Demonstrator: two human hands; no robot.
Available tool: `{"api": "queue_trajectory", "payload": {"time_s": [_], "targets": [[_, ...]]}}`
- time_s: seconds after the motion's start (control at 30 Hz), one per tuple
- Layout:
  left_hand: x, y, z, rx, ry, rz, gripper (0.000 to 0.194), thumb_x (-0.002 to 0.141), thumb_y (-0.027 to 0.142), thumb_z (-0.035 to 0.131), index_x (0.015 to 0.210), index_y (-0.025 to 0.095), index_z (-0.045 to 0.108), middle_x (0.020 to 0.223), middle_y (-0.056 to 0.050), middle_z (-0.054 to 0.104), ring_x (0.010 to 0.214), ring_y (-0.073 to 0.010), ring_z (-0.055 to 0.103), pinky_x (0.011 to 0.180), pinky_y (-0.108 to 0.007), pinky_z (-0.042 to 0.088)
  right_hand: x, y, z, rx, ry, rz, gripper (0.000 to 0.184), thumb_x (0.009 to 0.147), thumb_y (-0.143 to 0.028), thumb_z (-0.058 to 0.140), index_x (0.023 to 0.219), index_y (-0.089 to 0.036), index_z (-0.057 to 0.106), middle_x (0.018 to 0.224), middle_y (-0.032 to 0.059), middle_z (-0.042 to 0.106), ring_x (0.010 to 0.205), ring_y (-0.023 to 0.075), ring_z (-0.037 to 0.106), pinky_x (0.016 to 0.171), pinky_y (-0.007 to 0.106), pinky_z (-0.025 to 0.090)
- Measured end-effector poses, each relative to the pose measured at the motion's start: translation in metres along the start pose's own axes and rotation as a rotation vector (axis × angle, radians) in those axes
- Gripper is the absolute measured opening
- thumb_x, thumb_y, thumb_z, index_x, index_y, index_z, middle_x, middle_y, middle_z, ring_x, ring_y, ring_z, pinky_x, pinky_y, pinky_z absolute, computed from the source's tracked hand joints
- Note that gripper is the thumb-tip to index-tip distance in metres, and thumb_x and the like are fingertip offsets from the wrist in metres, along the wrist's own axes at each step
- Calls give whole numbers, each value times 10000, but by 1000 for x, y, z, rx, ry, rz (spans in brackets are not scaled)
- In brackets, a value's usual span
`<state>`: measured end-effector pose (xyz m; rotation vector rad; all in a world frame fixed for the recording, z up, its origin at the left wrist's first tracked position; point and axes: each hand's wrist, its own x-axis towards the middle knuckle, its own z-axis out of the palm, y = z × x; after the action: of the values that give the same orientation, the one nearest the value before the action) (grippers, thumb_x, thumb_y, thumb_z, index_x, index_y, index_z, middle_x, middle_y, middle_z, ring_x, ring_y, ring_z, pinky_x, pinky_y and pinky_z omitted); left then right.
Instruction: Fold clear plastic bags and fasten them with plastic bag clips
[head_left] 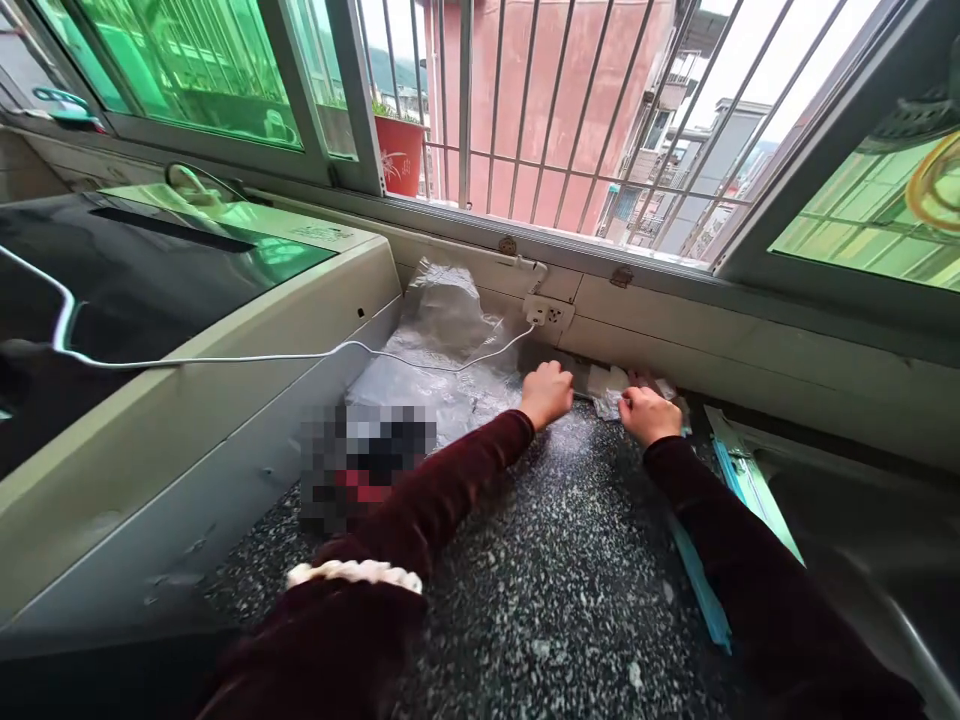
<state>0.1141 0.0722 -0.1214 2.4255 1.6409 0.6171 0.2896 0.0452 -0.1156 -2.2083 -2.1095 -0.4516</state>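
Note:
My left hand (547, 396) is closed in a fist over the back of the speckled dark countertop (555, 560), close to the wall. Beside it, on the left, a crumpled clear plastic sheet (442, 350) spreads over the counter and up against the wall. Whatever the left fingers grip is hidden. My right hand (652, 415) is closed too, its fingertips pinched at a crumpled clear plastic wrapper (607, 404). Small whitish pieces (606, 380) lie just behind that wrapper along the wall.
A white cable (300, 357) runs from the wall socket (551, 316) across the plastic to a large dark-topped appliance (187, 350) on the left. Blue-edged strips (739, 475) lie beside a sink (862, 540) on the right. A blurred patch (367, 465) covers something near my left forearm. A barred window stands behind.

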Motion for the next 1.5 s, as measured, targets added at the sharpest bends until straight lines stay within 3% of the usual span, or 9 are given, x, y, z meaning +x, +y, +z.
{"api": "queue_trajectory", "payload": {"time_s": [0.13, 0.23, 0.37, 0.5, 0.73, 0.9, 1.1, 1.3, 1.5], "targets": [[-30, -60, -52, 12, -54, -163, 225, 812, 245, 455, 857, 150, 654, 952, -120, 626, 951, -248, 567, 771, -310, 426, -17, -56, -5, 67, 3, -166, 295, 870, -277, 397, 928, -137, 650, 938, 123, 649, 806, 207, 609, 589, 262, 357], [-51, -101, -77, 19, -103, -330, 151, 753, 186, 526, 773, 102, 650, 871, -159, 647, 925, -292, 584, 767, -340, 420, -24, -110, -5, 116, -11, -289, 292, 876, -285, 396, 942, -153, 649, 937, 106, 639, 828, 186, 594, 613, 250, 354], [-61, -134, -82, -25, -130, -519, 124, 726, 161, 550, 743, 70, 631, 861, -205, 654, 916, -304, 599, 741, -335, 423, -26, -170, -5, 152, -7, -409, 268, 860, -288, 443, 969, -137, 635, 944, 128, 616, 851, 196, 573, 646, 258, 359], [-51, -146, -70, -119, -129, -598, 142, 722, 209, 547, 738, 95, 629, 862, -202, 665, 926, -277, 608, 723, -295, 424, -23, -194, -1, 145, 20, -430, 236, 842, -243, 471, 963, -106, 620, 937, 149, 605, 835, 211, 563, 640, 276, 350], [-37, -152, -57, -360, -130, -637, 36, 637, 143, 588, 623, 109, 586, 570, -92, 601, 635, -198, 594, 532, -250, 375, -11, -195, 13, 134, 101, -408, 215, 840, -133, 427, 855, -102, 640, 818, 133, 605, 711, 176, 527, 574, 273, 285], [-53, -141, -67, -549, -202, -583, 143, 634, 165, 578, 514, 156, 501, 356, 44, 372, 378, -101, 386, 408, -224, 263, -21, -186, 12, 177, 224, -423, 261, 853, -137, 402, 775, -130, 650, 751, 97, 589, 659, 149, 480, 564, 269, 254], [-93, -114, -86, -698, -220, -442, 217, 667, 212, 553, 493, 174, 430, 372, 75, 332, 371, -65, 285, 416, -212, 211, -73, -155, -3, 241, 375, -469, 312, 889, -255, 398, 706, -169, 635, 655, 40, 560, 616, 122, 456, 584, 257, 263], [-137, -73, -84, -915, -108, -196, 236, 659, 325, 566, 527, 166, 452, 465, 69, 376, 474, -73, 327, 489, -216, 253, -142, -126, -19, 386, 655, -509, 245, 862, -230, 483, 653, -191, 604, 578, 3, 557, 568, 112, 451, 591, 259, 288], [-168, -34, -71, -1105, -102, -130, 288, 650, 420, 588, 587, 161, 478, 511, 65, 384, 496, -71, 323, 498, -220, 258, -198, -112, -34, 418, 661, -544, 254, 835, -196, 532, 582, -193, 552, 524, -13, 517, 524, 109, 413, 557, 278, 263]]}}
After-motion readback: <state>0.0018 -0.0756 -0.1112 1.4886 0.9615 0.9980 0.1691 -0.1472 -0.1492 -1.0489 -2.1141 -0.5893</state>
